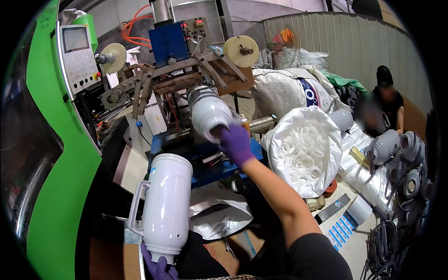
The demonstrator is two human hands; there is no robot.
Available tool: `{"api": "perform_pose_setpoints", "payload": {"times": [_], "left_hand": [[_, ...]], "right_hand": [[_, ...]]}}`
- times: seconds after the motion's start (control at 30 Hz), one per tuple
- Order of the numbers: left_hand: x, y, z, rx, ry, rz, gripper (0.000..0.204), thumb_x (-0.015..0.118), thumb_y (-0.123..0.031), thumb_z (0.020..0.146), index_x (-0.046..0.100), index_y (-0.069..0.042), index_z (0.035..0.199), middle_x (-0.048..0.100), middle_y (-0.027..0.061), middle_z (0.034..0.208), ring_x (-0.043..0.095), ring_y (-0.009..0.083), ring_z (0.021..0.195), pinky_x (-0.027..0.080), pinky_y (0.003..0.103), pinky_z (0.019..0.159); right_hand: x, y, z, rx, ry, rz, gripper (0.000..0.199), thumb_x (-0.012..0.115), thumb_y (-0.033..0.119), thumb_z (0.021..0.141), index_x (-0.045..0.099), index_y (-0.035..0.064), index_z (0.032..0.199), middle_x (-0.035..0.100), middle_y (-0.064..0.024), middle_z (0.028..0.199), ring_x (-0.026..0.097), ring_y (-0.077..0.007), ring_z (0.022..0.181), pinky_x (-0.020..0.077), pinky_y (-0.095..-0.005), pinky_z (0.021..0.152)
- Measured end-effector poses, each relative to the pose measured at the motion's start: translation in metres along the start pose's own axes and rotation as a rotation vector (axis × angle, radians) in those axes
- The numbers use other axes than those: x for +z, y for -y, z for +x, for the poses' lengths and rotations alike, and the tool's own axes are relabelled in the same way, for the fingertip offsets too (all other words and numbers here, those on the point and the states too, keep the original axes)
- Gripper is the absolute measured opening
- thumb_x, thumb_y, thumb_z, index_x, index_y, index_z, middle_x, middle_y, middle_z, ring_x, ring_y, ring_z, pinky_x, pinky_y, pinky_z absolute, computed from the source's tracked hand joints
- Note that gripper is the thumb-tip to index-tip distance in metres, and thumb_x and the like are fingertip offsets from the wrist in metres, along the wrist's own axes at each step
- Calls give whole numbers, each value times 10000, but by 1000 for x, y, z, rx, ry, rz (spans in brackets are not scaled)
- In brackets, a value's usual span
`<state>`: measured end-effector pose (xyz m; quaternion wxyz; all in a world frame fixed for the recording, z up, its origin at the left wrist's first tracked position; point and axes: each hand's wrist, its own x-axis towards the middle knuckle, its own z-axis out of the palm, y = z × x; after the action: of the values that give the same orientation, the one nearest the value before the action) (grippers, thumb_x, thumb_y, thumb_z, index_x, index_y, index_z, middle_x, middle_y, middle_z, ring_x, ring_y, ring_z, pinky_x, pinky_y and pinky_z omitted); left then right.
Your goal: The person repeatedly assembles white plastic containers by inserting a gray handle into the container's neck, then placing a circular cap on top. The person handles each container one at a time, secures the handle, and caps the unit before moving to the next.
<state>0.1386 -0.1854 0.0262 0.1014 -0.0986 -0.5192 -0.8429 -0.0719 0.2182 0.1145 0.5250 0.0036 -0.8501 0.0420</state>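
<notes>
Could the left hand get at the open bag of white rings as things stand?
Probably not readily. The left hand is full, gripping the white jug from below, and the bag of white rings lies across on the far side of the outstretched right arm, whose right hand is on the jug in the machine.

We see an evenly lit workshop scene under soft overhead light, with pale glare on the white jug [165, 205] and the white bottle [209, 112] on the machine, and deep shadow below the blue machine bed [186, 149]. Fisheye distortion bends the green machine panel [60, 186] and the corrugated wall [345, 42] toward a black circular rim. Focus is fair at centre, softer toward the edges.
</notes>
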Motion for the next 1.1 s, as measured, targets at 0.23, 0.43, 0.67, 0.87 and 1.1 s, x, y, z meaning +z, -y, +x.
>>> {"api": "perform_pose_setpoints", "payload": {"times": [0.23,0.43,0.67,0.87,1.1], "left_hand": [[24,-12,106,298,162,269,885,614,-96,816,238,-51,1616,420,195,1546,537,365,1321,504,473,1040],[218,14,155,1089,474,1394,695,721,-158,793,545,-220,1462,387,202,1568,372,512,1391,352,643,1107],[334,84,297,1112,553,1850,516,664,-222,879,611,-250,1392,377,24,1625,289,501,1482,277,759,1105],[319,27,253,1213,1285,1507,765,818,-353,753,557,-216,1459,345,148,1624,271,423,1518,169,647,1202],[213,-4,56,223,1919,334,557,896,-244,734,709,-101,1238,523,217,1488,521,423,1351,383,503,1148]], "right_hand": [[-259,48,-229,-76,-81,289,493,924,299,637,618,92,964,645,-168,1029,634,-404,945,521,-538,818],[-305,31,-281,600,72,813,367,958,212,564,698,106,801,706,-154,1014,691,-328,938,545,-400,828],[-277,45,-250,167,389,1036,316,982,256,633,790,142,857,703,-76,919,662,-270,800,499,-352,701],[-242,38,-230,100,385,1135,311,930,338,652,788,145,850,678,-86,928,621,-289,881,478,-381,755],[-257,24,-243,211,532,1334,545,899,342,763,728,69,1203,690,-84,1053,663,-237,1056,517,-382,909]]}}
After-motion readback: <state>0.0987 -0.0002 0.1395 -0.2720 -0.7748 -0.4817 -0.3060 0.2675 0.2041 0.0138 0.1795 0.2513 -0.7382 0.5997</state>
